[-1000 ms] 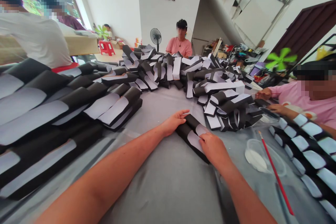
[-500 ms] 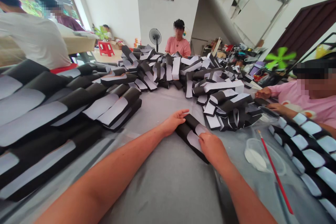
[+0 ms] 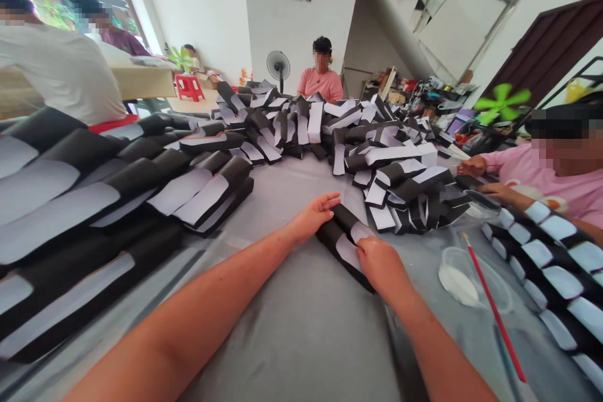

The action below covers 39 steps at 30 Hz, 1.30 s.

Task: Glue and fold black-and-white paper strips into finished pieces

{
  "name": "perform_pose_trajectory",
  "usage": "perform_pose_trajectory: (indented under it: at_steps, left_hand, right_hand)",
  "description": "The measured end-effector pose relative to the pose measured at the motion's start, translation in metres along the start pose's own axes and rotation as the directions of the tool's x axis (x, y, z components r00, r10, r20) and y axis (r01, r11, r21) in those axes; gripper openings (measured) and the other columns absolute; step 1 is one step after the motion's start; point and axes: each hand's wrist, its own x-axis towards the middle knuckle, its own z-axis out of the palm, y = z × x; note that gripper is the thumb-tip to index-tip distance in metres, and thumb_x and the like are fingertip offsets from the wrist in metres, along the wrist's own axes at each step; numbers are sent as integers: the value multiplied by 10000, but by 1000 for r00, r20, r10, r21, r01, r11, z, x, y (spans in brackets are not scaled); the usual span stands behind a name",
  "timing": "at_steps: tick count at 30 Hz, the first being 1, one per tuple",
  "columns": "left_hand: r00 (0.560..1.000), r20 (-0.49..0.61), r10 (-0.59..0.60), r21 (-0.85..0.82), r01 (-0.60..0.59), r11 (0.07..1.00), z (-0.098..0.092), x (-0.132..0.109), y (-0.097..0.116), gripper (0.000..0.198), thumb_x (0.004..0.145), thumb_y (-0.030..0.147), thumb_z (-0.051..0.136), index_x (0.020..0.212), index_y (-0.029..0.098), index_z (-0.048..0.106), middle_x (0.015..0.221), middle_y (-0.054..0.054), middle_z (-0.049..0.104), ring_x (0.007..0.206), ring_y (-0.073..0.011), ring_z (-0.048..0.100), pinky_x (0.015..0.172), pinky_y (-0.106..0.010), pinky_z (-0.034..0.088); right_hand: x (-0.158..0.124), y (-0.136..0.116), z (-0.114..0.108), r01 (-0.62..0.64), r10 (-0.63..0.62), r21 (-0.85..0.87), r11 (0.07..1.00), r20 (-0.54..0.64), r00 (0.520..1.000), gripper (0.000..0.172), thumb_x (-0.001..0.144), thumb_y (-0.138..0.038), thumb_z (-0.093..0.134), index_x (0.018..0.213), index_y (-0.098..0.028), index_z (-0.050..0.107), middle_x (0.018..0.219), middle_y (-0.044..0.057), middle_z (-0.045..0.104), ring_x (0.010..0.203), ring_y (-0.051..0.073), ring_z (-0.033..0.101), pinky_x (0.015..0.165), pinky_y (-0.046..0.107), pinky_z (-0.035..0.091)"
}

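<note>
Two black-and-white folded paper pieces point(image 3: 347, 252) lie side by side on the grey table cover point(image 3: 282, 301), slanting down to the right. My left hand point(image 3: 315, 218) is at their upper left end, its fingers extended past the edge and the thumb side touching the black part. My right hand point(image 3: 379, 257) grips their lower right part, with fingers curled over the white area. The undersides of the pieces and some fingertips are hidden.
Stacked paper pieces point(image 3: 207, 195) fill the left side, and a loose heap point(image 3: 400, 182) lies ahead. A clear tub with white paste point(image 3: 459, 282) and a red-handled brush point(image 3: 494, 304) sit at right, near a person in pink point(image 3: 513, 169). More people sit farther back.
</note>
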Motion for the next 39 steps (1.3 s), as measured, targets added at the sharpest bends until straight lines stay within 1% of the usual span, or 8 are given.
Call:
perform_pose_trajectory:
  at_steps: [3, 7, 11, 13, 17, 24, 34, 39]
  left_hand:
    - [999, -26, -47, -38, 46, 998, 1, -1, 3, 548, 717, 43, 546, 1237, 215, 559, 1358, -78, 544, 1186, -205, 529, 1048, -374, 338]
    - [990, -99, -105, -66, 99, 993, 1, -2, 7, 490, 732, 69, 560, 1206, 194, 571, 1310, -88, 582, 1110, -189, 576, 1013, -353, 378]
    - [970, -219, -109, 9, 114, 993, 1, -2, 8, 369, 764, 156, 593, 1132, 170, 605, 1132, -87, 674, 940, -169, 624, 906, -320, 447]
    - [962, -251, -109, 35, 122, 992, 3, -3, 9, 339, 774, 195, 601, 1112, 175, 614, 1041, -72, 699, 860, -159, 629, 848, -307, 468]
    - [972, -210, -107, 2, 110, 994, 9, -5, 10, 324, 787, 173, 574, 1108, 189, 614, 1033, -55, 707, 802, -140, 632, 798, -290, 486]
    - [992, -116, -52, -10, 52, 999, 7, -3, 6, 404, 728, 77, 579, 1118, 174, 615, 1146, -79, 680, 931, -167, 642, 898, -327, 460]
    - [998, -67, -18, 20, 20, 1000, 3, -2, 3, 404, 734, 91, 594, 1127, 185, 613, 1157, -74, 677, 977, -184, 637, 931, -349, 445]
    - [996, -81, -37, 29, 40, 999, 3, -2, 4, 416, 736, 85, 586, 1139, 187, 606, 1164, -78, 674, 955, -177, 643, 913, -344, 456]
  right_hand:
    - [0, 0, 0, 11, -11, 11, 1000, -1, 1000, 266, 864, -151, 427, 838, -188, 689, 906, 82, 695, 813, 191, 615, 669, 268, 348]
    - [0, 1, 0, 11, -11, 33, 999, 0, 1000, 251, 867, -149, 440, 841, -190, 686, 895, 82, 693, 809, 193, 612, 673, 269, 344]
    - [0, 1, 0, -6, 7, 32, 999, -4, 1000, 257, 867, -157, 437, 814, -195, 685, 891, 77, 693, 799, 190, 611, 658, 266, 341]
    - [0, 0, 0, -15, 15, 21, 1000, -8, 1000, 260, 869, -164, 433, 822, -199, 687, 899, 75, 694, 810, 188, 611, 661, 263, 346]
    - [-2, -3, 0, -13, 13, 3, 1000, 3, 1000, 279, 871, -158, 417, 843, -193, 693, 925, 91, 694, 824, 201, 620, 669, 273, 358]
    - [-4, -7, -3, -13, 13, -9, 1000, 28, 1000, 284, 865, -140, 412, 836, -193, 689, 933, 88, 694, 829, 202, 627, 666, 271, 361]
    - [-2, -6, -3, -31, 30, 28, 999, 33, 999, 256, 841, -127, 433, 794, -200, 674, 910, 73, 701, 804, 186, 618, 652, 267, 342]
    - [-1, -7, -4, -34, 31, 64, 997, 43, 999, 262, 883, -195, 426, 788, -187, 671, 916, 88, 701, 810, 195, 618, 656, 276, 339]
